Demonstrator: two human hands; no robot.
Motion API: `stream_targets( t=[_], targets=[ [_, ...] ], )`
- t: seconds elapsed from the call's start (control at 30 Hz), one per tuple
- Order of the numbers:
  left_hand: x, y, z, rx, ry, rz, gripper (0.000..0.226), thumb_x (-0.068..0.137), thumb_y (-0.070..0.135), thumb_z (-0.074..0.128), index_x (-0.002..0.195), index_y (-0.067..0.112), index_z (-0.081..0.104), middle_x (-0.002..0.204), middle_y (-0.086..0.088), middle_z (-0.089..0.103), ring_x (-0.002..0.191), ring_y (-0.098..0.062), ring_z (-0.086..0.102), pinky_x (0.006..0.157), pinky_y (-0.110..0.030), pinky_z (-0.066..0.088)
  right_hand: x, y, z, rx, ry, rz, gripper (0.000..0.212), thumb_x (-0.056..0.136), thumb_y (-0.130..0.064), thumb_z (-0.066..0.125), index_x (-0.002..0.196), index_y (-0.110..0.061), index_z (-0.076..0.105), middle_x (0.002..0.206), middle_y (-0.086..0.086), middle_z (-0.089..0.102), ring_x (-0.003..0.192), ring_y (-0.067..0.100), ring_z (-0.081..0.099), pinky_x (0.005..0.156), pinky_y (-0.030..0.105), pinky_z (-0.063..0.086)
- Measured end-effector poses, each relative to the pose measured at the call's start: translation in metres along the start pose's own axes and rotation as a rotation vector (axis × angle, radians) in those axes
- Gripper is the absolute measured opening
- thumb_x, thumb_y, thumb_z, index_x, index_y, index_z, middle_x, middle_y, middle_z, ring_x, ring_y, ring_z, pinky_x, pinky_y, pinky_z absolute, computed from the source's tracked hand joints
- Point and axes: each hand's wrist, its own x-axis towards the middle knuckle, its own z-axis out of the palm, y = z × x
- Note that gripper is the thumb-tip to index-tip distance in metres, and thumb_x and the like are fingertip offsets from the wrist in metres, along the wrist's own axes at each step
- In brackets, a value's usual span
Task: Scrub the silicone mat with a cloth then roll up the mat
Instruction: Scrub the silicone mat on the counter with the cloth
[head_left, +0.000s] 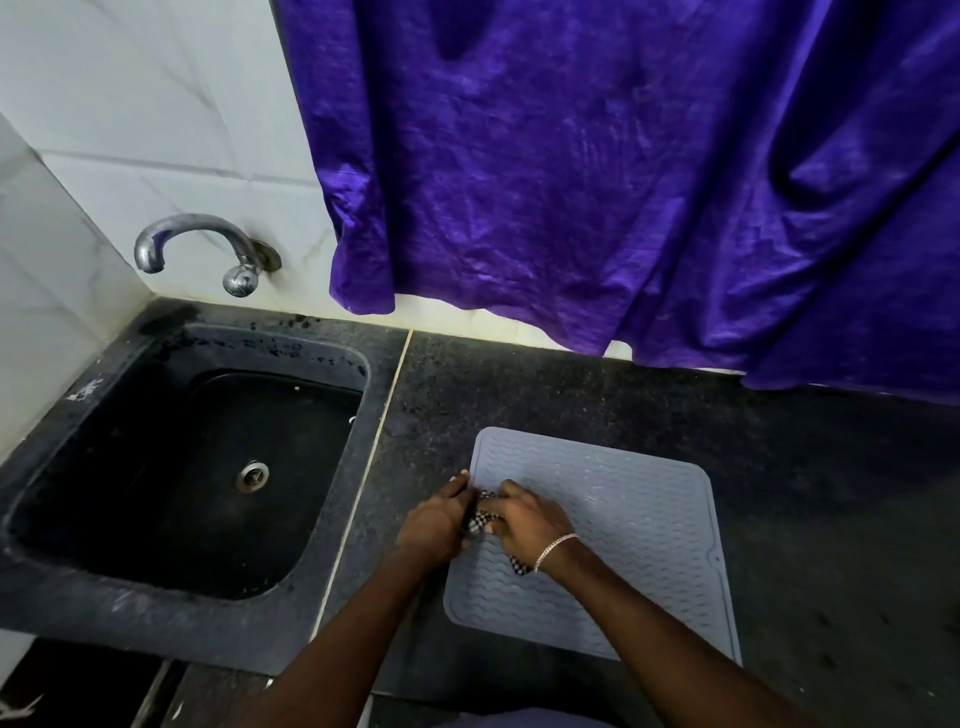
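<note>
Lower centre of the frame: a silicone mat (623, 519) lies flat on the dark surface (519, 395), right of the sink (93, 577). The right hand (524, 525) bunches a checked cloth (480, 517) in a closed grip at the mat's left edge. The left hand (436, 525) adjoins it, grip unclear. Firm strokes along the ridges, with the mat pinned, would scrub best.

The left hand (434, 525) and right hand (530, 525) meet over the silicone mat's (639, 519) left edge, with the cloth (480, 514) between them. The sink (78, 597) lies left of them, and the tap (197, 244) and curtain (623, 182) are beyond.
</note>
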Motion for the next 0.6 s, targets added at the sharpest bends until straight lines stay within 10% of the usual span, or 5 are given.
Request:
stream_targets(
  t=[0.6],
  targets=[
    [-0.002,0.006,-0.006,0.004,-0.048,-0.027,0.082,0.089,0.017,0.065,0.158,0.031,0.022,0.168,0.011,0.002,0.148,-0.021,0.031,0.115,-0.040,0.038,-0.012,0.027,-0.009,-0.041,0.039,0.059,0.037,0.088,-0.031,0.058,0.124,-0.037,0.061,0.117,-0.003,0.052,0.109,0.026,0.061,0.086,0.041,0.056]
  ],
)
